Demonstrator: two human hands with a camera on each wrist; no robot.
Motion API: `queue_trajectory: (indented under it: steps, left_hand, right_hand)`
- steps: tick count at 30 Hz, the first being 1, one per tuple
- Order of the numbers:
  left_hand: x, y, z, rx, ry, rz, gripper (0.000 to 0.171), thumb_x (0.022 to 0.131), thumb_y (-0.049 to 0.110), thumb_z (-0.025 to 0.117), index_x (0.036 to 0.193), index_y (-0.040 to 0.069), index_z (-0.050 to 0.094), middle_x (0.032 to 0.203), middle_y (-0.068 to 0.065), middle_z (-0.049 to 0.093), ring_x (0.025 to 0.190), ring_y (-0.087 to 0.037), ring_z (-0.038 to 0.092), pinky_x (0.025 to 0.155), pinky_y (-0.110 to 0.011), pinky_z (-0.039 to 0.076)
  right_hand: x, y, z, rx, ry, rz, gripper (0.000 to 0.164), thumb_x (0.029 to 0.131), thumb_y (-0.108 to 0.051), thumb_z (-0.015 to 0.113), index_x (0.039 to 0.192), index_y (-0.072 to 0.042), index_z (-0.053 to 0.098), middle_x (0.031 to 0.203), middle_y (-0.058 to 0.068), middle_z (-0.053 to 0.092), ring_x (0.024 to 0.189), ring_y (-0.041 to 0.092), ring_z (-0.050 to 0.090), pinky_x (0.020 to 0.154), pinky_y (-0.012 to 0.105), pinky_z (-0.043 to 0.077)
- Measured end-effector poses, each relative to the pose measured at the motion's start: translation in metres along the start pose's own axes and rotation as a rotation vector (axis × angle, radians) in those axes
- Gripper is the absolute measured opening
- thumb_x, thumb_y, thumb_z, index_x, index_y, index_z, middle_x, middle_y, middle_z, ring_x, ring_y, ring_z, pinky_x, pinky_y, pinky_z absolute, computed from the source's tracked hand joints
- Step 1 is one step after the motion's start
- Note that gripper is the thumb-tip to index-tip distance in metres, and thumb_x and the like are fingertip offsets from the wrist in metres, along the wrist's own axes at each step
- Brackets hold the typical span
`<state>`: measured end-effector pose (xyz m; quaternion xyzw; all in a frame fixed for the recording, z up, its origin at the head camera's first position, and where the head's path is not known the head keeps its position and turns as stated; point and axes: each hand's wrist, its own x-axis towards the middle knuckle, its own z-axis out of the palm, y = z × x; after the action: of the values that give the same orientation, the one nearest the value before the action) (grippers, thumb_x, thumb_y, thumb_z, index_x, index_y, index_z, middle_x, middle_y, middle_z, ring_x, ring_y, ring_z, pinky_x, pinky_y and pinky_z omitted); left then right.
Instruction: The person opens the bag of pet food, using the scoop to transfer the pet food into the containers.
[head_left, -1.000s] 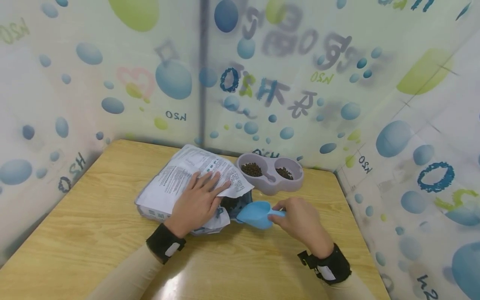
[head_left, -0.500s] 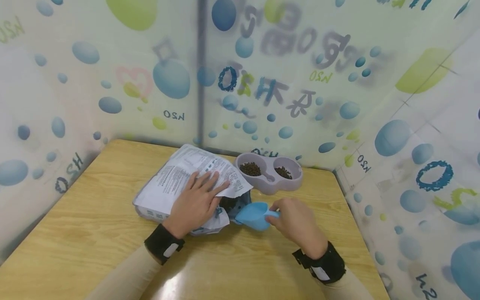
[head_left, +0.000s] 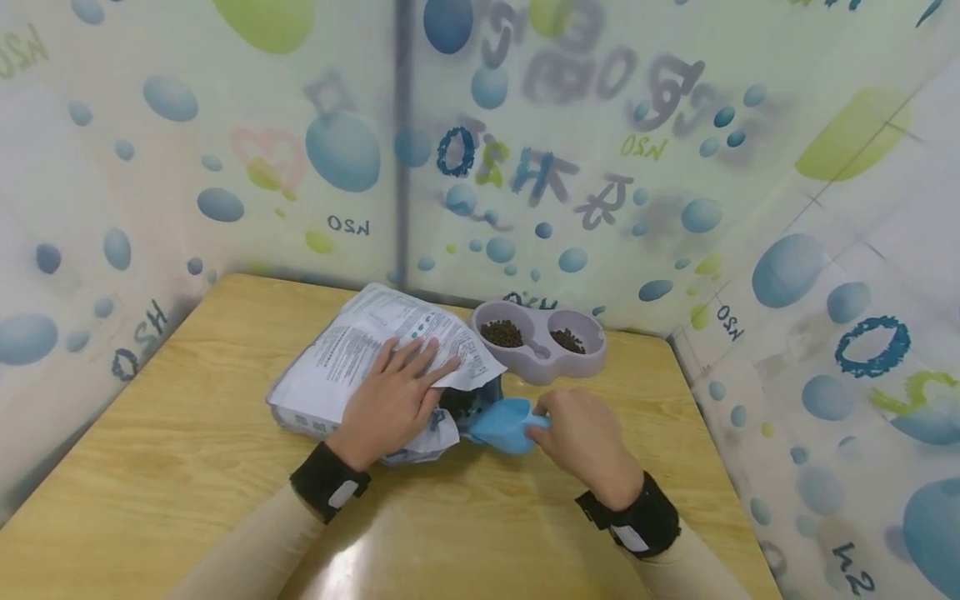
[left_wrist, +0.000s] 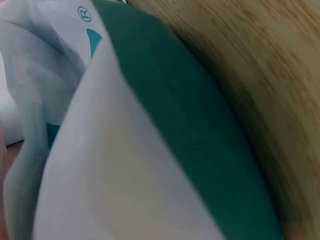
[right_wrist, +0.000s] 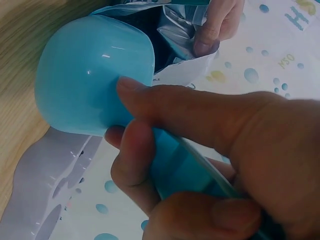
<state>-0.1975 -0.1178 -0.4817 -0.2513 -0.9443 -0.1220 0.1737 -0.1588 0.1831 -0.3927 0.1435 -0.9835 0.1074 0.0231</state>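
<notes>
A large white printed bag (head_left: pixel 322 367) lies on the table, its torn mouth (head_left: pixel 459 404) facing right with dark contents inside. My left hand (head_left: pixel 390 400) rests on its top with spread fingers, the thumb at the mouth's edge; in the right wrist view that thumb (right_wrist: pixel 204 44) presses the silver lining and grips the flap. My right hand (head_left: pixel 581 437) grips the handle of a light blue scoop (head_left: pixel 504 427), whose front edge is at the bag's mouth. Thumb and fingers close around the handle in the right wrist view. The scoop's inside is mostly hidden.
Behind the scoop stands a grey double pet bowl (head_left: pixel 542 367), with brown kibble (head_left: pixel 501 333) in both hollows. The wooden table (head_left: pixel 187 467) meets walls (head_left: pixel 345 150) printed with blue and green drops on three sides. Close up, the left wrist view shows the bag's green side (left_wrist: pixel 185 115).
My right hand has shifted a little left with the scoop, bringing its front further into the bag's mouth. The scoop has tilted slightly. My left hand and the bag stay in place.
</notes>
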Motion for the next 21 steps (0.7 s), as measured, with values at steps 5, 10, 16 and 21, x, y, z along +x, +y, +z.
queue_trajectory:
  steps: [5,10,16,21]
  left_hand:
    - [0.001,0.000,-0.002,-0.014,-0.001,-0.008,0.052,0.122,0.036,0.047,0.172,0.029,0.061,0.181,-0.016,0.054,0.172,-0.044,0.048,0.145,-0.070,0.027]
    - [0.000,0.000,-0.003,-0.023,0.001,-0.007,0.052,0.122,0.035,0.048,0.171,0.028,0.062,0.181,-0.017,0.055,0.171,-0.044,0.049,0.145,-0.070,0.027]
    - [-0.001,0.000,-0.002,-0.014,0.007,-0.004,0.052,0.122,0.035,0.048,0.171,0.029,0.062,0.180,-0.016,0.055,0.171,-0.044,0.050,0.144,-0.070,0.029]
    - [0.000,-0.001,-0.001,-0.007,0.005,-0.001,0.052,0.122,0.035,0.047,0.172,0.029,0.062,0.181,-0.016,0.055,0.171,-0.043,0.049,0.144,-0.070,0.028]
  right_hand:
    - [0.003,-0.003,-0.002,-0.012,-0.006,-0.013,0.019,0.092,-0.024,0.101,0.098,-0.010,0.089,0.086,0.000,0.078,0.072,0.016,0.064,0.059,0.033,0.049]
    - [0.006,-0.006,-0.004,0.004,-0.018,-0.032,0.023,0.093,-0.021,0.100,0.085,-0.011,0.081,0.073,-0.004,0.053,0.065,0.013,0.046,0.057,0.028,0.032]
    - [0.013,-0.009,-0.008,0.015,-0.063,-0.021,0.037,0.096,-0.021,0.097,0.073,-0.014,0.069,0.070,-0.006,0.036,0.063,0.013,0.035,0.055,0.029,0.022]
    - [0.018,-0.011,-0.013,-0.002,-0.074,-0.019,0.058,0.096,-0.018,0.096,0.061,-0.020,0.049,0.065,-0.008,0.030,0.059,0.011,0.029,0.052,0.028,0.018]
